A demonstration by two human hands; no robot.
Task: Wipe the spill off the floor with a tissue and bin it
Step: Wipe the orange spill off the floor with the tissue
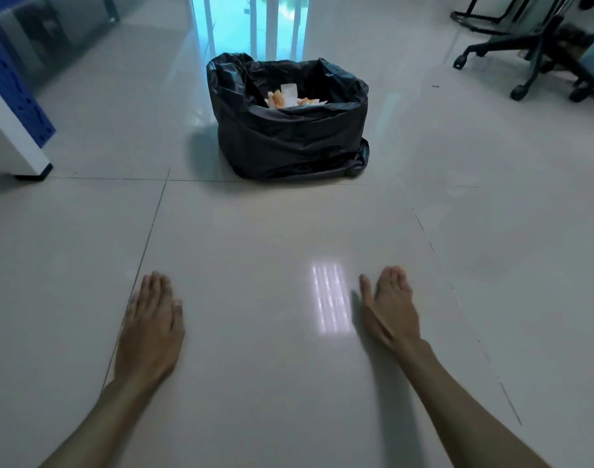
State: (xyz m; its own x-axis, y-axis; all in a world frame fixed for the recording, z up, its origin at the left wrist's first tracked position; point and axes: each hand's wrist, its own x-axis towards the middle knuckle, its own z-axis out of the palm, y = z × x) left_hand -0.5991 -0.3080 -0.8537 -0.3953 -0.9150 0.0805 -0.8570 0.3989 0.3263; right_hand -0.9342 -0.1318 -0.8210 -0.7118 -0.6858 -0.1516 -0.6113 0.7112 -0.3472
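A bin lined with a black plastic bag (288, 143) stands on the pale tiled floor (255, 231) ahead of me. Inside it lie crumpled white tissues (288, 96) stained orange. My left hand (150, 325) rests flat, palm down, over the floor at the lower left, fingers together and holding nothing. My right hand (390, 305) is stretched out flat at the lower right, also holding nothing. The tiles between my hands and the bin show only a bright light reflection; I see no spill there.
A white and blue cabinet corner (15, 130) stands at the left. A black wheeled office chair base (538, 62) is at the far right. A glass door (248, 25) glows behind the bin.
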